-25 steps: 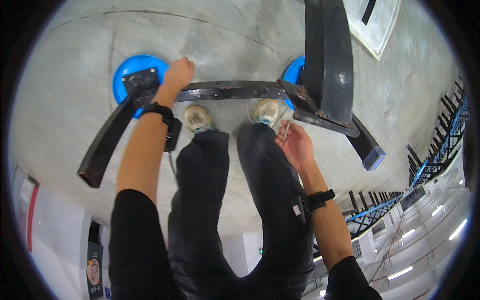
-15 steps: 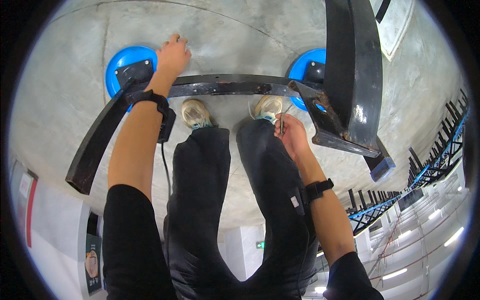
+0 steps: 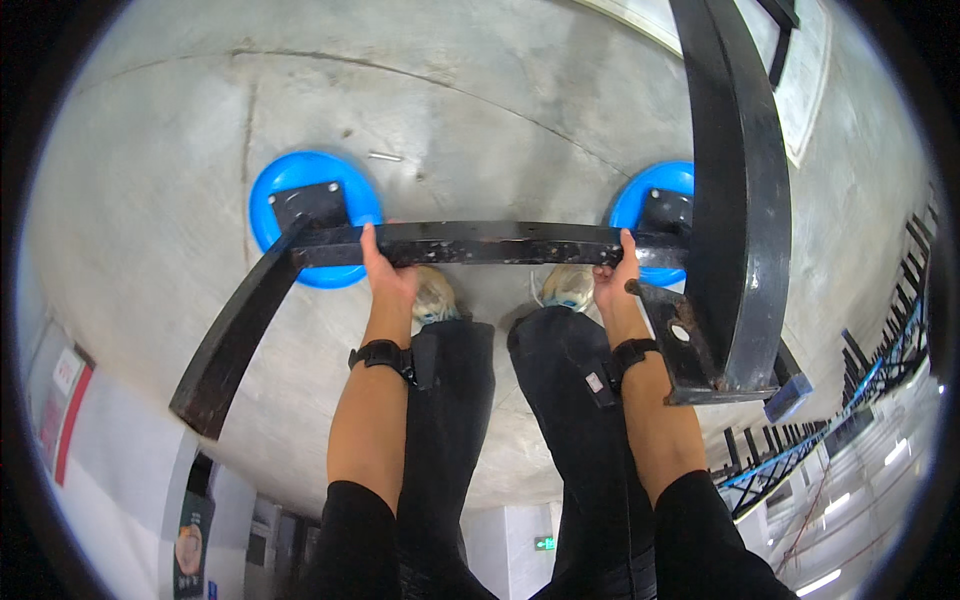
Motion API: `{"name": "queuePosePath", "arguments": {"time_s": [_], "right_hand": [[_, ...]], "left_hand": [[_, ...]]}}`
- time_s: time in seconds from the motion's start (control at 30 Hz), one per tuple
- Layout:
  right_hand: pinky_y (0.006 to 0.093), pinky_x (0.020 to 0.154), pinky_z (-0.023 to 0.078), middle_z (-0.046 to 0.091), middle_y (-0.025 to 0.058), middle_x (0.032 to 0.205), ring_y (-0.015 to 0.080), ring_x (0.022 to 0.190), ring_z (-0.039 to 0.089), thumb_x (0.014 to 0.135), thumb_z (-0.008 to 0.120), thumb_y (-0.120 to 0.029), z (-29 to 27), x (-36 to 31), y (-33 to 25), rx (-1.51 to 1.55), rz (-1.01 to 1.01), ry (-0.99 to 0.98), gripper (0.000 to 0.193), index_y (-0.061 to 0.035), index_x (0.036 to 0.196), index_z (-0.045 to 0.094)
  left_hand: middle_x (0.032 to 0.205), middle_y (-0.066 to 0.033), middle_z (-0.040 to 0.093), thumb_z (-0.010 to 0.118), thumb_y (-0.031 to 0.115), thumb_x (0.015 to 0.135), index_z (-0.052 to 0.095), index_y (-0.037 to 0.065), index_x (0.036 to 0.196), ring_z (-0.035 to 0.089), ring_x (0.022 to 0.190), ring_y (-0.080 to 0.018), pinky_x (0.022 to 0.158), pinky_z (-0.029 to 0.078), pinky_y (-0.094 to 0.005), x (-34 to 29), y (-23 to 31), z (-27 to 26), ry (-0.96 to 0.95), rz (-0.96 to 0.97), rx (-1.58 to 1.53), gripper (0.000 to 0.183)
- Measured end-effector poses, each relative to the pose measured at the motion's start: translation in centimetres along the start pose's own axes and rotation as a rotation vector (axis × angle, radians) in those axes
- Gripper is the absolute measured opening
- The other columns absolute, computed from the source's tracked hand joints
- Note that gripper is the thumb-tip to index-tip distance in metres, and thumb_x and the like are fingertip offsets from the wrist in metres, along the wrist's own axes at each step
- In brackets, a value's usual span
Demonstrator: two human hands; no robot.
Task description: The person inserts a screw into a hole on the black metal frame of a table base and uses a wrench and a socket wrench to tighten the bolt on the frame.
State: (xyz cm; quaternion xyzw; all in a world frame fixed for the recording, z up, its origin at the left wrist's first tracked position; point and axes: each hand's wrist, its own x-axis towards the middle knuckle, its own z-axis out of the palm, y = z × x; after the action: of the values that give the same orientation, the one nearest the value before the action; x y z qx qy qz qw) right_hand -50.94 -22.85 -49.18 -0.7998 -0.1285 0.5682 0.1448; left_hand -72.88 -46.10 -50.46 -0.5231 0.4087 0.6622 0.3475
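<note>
Black metal bar [image 3: 500, 243] is running left to right in front of me, and I'm gripping it two-handed. Left hand [image 3: 391, 270] is sitting left of the bar's middle: thumb is lying over the near face, the other fingers are mostly hiding behind it, so I'm reading it as closed round the bar. Right hand [image 3: 618, 275] is matching it toward the bar's right end: thumb is lying on the near face, fingers are curling in underneath. Can't tell how hard either one is squeezing.

A blue disc [image 3: 268, 222] is showing beneath the bar's left end, with a black plate [image 3: 308, 203] sitting on it and pale bolts [image 3: 333, 187] showing at the corners. Second blue disc [image 3: 630, 203] is peeking out by the bar's right end, partly hiding behind a thick black beam [image 3: 745, 200]. A black leg [image 3: 237, 335] is slanting from the bar's left end toward me. A bracket [image 3: 672, 355] with a hole is sticking out on the bar's near side, right of my right hand.

Small metal rod [image 3: 385, 156] is lying on the floor [image 3: 480, 130] past the bar's far side, near the first disc. My shoes [image 3: 437, 298] are showing on the bar's near side, between my hands.
</note>
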Motion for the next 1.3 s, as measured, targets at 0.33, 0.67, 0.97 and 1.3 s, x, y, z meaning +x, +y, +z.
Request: {"name": "queuePosePath", "arguments": {"time_s": [0.33,0.67,0.97,1.3], "right_hand": [[0.0298,0.043,0.042,0.059,0.0039,0.077,0.0166,0.056,0.055,0.082,0.060,-0.032,-4.5,-1.5,-2.9,0.186,0.267,-0.060,0.022,-0.0113,0.086,0.053],[0.0183,0.040,0.027,0.054,-0.0039,0.068,0.0053,0.049,0.044,0.079,0.063,-0.021,-7.8,-23.1,-13.1,0.301,0.123,-0.059,0.013,-0.0135,0.077,0.052],[0.0186,0.041,0.030,0.054,-0.0036,0.067,0.0062,0.047,0.042,0.077,0.065,-0.021,-6.4,-24.0,-16.7,0.404,0.053,-0.229,0.015,-0.0145,0.077,0.051],[0.0192,0.042,0.033,0.055,-0.0012,0.071,0.0087,0.048,0.043,0.076,0.065,-0.022,-7.4,-23.9,-16.6,0.448,0.165,-0.061,0.015,-0.0136,0.078,0.052]], "left_hand": [[0.089,-0.0087,0.060,0.054,0.031,0.076,0.055,0.009,0.083,0.058,0.084,-0.0272,0.082,0.047,-0.0433,-4.8,1.3,1.8,0.142,0.178,0.014,0.023],[0.082,-0.0096,0.058,0.053,0.023,0.074,0.053,0.005,0.079,0.057,0.082,-0.0270,0.085,0.044,-0.0423,-25.5,4.6,9.0,-0.041,0.164,-0.089,0.019],[0.085,-0.0087,0.058,0.054,0.020,0.076,0.055,0.003,0.084,0.056,0.084,-0.0248,0.084,0.045,-0.0396,-24.7,6.0,15.7,-0.009,0.152,-0.098,0.019],[0.087,-0.0089,0.058,0.054,0.019,0.077,0.054,0.003,0.083,0.055,0.086,-0.0252,0.084,0.044,-0.0415,-25.4,5.6,17.8,0.037,0.154,0.051,0.018]]}}
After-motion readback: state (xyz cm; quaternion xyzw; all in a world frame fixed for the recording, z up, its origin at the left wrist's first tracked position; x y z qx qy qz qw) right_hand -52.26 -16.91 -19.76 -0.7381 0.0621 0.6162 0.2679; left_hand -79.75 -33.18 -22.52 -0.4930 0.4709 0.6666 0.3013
